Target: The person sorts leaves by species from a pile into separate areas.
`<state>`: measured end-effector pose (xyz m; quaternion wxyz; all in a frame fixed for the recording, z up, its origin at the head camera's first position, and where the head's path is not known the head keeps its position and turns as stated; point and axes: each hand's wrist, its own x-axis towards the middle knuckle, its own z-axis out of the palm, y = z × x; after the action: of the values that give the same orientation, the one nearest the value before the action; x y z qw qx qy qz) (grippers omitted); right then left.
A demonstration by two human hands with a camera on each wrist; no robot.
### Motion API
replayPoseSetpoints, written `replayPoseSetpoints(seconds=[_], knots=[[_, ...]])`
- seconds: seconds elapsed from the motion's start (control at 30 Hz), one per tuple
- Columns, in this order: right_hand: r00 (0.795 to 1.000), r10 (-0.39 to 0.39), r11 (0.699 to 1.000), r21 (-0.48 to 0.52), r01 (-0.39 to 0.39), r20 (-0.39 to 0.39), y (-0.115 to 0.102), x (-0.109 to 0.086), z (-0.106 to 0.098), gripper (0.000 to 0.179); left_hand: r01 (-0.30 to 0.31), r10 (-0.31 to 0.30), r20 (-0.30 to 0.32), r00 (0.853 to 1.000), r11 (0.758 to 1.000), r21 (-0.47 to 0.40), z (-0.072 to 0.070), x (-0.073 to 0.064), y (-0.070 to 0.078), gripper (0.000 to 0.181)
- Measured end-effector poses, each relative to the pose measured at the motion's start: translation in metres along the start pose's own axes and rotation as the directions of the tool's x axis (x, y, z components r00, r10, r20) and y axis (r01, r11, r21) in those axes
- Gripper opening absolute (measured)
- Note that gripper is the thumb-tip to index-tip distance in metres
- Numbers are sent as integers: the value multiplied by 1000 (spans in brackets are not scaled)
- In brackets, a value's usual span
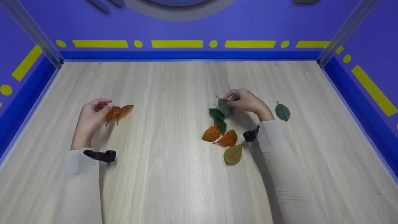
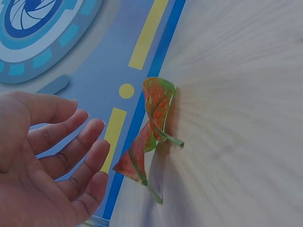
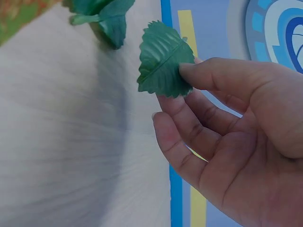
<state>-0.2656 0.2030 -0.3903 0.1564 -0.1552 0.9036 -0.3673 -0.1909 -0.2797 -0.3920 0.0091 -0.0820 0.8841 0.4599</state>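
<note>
My right hand point(image 1: 245, 101) pinches a green toothed leaf point(image 3: 163, 61) between thumb and fingers. In the head view that leaf overlaps two other green leaves point(image 1: 216, 114) on the table. Just below them lie two orange leaves point(image 1: 211, 133) and a yellow-green leaf point(image 1: 233, 155). On the left, my left hand point(image 1: 91, 118) is beside a pair of orange-red leaves point(image 2: 158, 101) with green stems. The left wrist view shows its fingers point(image 2: 87, 137) loosely bent, with a gap between them and the leaves.
A single green leaf point(image 1: 282, 112) lies right of my right hand. Pale wood-grain table point(image 1: 168, 124) spreads between the two hands. Purple-blue walls point(image 1: 248, 25) with yellow marks border the back and both sides.
</note>
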Motion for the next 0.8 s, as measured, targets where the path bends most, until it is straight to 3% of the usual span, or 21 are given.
replayPoseSetpoints(seconds=[0.5,0.8], knots=[[993,-58,998,29,62,-106,-12,-11,-8,16,-87,85,51,995,995,40,19,3,10,39],[977,-54,997,47,65,-208,-13,-25,-13,19,-181,178,99,979,983,23,32,4,21,38]])
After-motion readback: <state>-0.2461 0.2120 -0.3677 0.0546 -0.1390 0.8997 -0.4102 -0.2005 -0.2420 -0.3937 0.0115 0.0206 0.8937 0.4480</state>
